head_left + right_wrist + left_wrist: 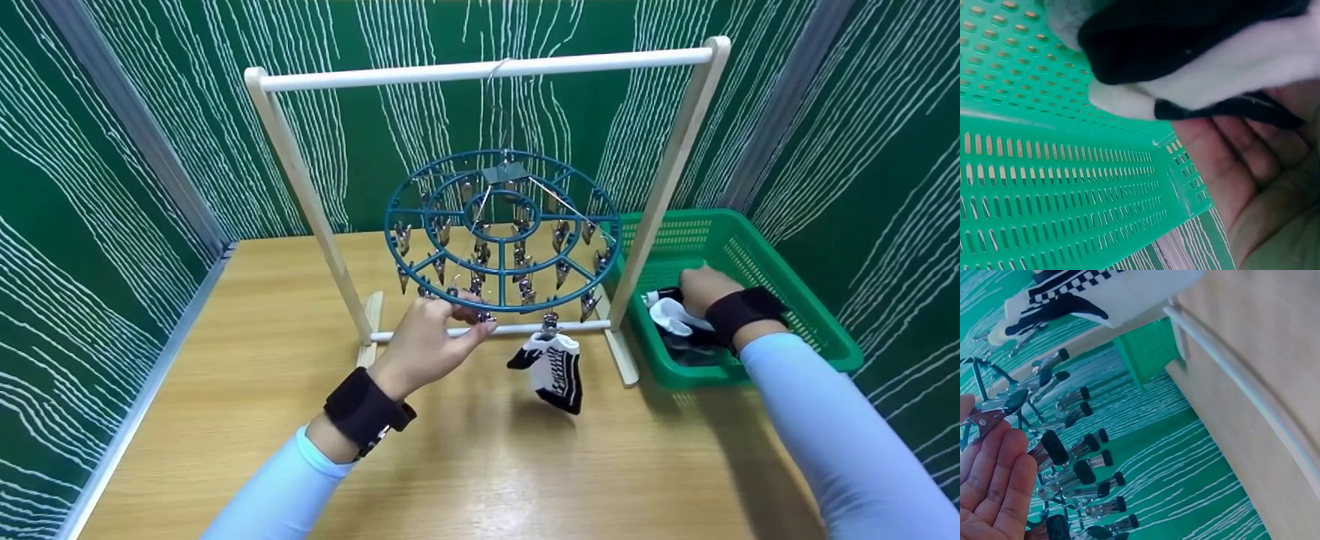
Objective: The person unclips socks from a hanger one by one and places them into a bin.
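At the front rim of a blue round clip hanger (501, 307), my left hand (431, 341) pinches a metal clip (994, 413) between thumb and fingers. Just right of that hand, a black-and-white sock (556, 367) with a checkered band hangs from another clip (550, 322). My right hand (709, 291) reaches down inside the green basket (806, 319). Its fingers (1224, 163) curl under a black-and-white sock (1224, 73) in the right wrist view; the thumb is hidden. White and dark socks (675, 319) lie beside this hand in the basket.
The hanger hooks over the white top bar (420, 73) of a wooden stand (300, 187), whose lower bar (510, 328) runs close to the table (285, 457). Several clips (1067, 481) dangle around my left fingers. Green walls (82, 225) with white lines enclose the table.
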`<state>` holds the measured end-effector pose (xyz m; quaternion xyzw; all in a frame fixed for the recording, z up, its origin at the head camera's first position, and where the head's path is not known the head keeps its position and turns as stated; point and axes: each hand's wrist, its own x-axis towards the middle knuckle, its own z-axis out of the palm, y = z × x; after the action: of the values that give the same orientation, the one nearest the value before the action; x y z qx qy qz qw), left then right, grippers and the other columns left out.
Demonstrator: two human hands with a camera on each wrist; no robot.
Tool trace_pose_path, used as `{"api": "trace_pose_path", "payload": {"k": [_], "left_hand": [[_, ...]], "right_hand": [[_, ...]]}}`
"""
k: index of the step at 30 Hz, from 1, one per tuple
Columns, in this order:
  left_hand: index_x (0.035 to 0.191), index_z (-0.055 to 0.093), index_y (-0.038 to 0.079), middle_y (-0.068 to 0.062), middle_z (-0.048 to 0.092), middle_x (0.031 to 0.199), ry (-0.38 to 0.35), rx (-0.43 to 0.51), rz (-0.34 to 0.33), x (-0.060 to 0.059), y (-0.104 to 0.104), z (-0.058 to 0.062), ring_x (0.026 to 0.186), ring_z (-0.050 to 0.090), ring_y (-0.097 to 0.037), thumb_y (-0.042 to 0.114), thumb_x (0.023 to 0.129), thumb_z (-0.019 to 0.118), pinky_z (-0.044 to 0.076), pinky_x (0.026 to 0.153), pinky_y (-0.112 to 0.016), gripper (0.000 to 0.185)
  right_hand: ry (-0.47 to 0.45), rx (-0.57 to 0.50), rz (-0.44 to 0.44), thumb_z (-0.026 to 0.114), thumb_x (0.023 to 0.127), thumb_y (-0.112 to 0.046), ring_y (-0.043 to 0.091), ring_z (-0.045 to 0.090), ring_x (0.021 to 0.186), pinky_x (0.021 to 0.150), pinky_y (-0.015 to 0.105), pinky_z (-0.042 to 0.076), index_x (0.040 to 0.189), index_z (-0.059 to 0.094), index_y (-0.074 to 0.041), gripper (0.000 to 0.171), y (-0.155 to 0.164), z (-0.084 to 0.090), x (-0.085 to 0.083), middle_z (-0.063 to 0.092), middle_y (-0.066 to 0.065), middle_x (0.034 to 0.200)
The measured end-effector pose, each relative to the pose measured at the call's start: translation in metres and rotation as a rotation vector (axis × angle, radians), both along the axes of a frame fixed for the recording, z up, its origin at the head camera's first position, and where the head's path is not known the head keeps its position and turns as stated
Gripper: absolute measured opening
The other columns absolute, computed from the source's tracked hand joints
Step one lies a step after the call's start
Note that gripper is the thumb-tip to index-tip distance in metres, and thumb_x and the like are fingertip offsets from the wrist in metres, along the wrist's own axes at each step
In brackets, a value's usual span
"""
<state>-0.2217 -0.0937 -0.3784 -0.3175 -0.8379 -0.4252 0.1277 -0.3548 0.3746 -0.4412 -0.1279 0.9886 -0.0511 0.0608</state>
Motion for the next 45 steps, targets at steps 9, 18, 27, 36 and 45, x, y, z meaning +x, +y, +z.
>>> {"api": "trace_pose_path", "payload": {"k": [9, 18, 27, 36, 45], "left_hand": [[0.114, 0.079, 0.001, -0.011, 0.083, 0.102, 0.003, -0.008, 0.005, -0.002, -0.002, -0.001, 0.095, 0.08, -0.024, 0.017, 0.102, 0.077, 0.064, 0.094, -0.046, 0.02], [0.115, 0.079, 0.001, -0.011, 0.083, 0.103, -0.022, 0.004, 0.007, -0.002, -0.004, -0.002, 0.097, 0.08, -0.025, 0.016, 0.101, 0.078, 0.062, 0.098, -0.048, 0.021], [0.115, 0.079, 0.001, -0.011, 0.083, 0.104, -0.027, 0.01, 0.013, -0.002, -0.006, -0.001, 0.098, 0.08, -0.025, 0.016, 0.102, 0.078, 0.062, 0.099, -0.05, 0.02], [0.114, 0.079, 0.001, -0.012, 0.083, 0.103, -0.016, -0.003, 0.026, -0.003, -0.008, -0.002, 0.098, 0.08, -0.028, 0.017, 0.101, 0.079, 0.061, 0.099, -0.052, 0.021], [0.114, 0.079, 0.001, -0.012, 0.083, 0.102, -0.035, 0.002, 0.026, -0.003, -0.01, -0.001, 0.095, 0.08, -0.027, 0.018, 0.102, 0.078, 0.061, 0.1, -0.051, 0.021]], "right_hand": [[-0.03, -0.069, 0.019, 0.058, 0.09, 0.004, 0.021, 0.044, 0.063, 0.061, 0.038, 0.038, 0.073, 0.063, -0.003, 0.019, -0.002, 0.024, 0.006, 0.061, 0.008, 0.068], [0.054, -0.18, 0.029, 0.067, 0.102, -0.007, 0.044, 0.073, 0.087, 0.082, 0.059, 0.061, 0.107, 0.081, 0.009, 0.022, -0.019, 0.071, 0.029, 0.079, 0.028, 0.098], [0.178, -0.248, 0.06, 0.07, 0.106, -0.014, 0.037, 0.078, 0.091, 0.083, 0.058, 0.064, 0.111, 0.082, 0.004, 0.022, -0.051, 0.111, 0.066, 0.081, 0.024, 0.105], [0.364, -0.329, 0.223, 0.076, 0.104, -0.017, 0.03, 0.081, 0.09, 0.081, 0.052, 0.067, 0.114, 0.083, -0.001, 0.02, -0.087, 0.137, 0.109, 0.083, 0.017, 0.104], [0.615, -0.405, 0.484, 0.089, 0.091, -0.008, 0.038, 0.078, 0.112, 0.092, 0.054, 0.064, 0.131, 0.075, -0.002, 0.043, -0.109, 0.136, 0.117, 0.078, 0.021, 0.129]]}}
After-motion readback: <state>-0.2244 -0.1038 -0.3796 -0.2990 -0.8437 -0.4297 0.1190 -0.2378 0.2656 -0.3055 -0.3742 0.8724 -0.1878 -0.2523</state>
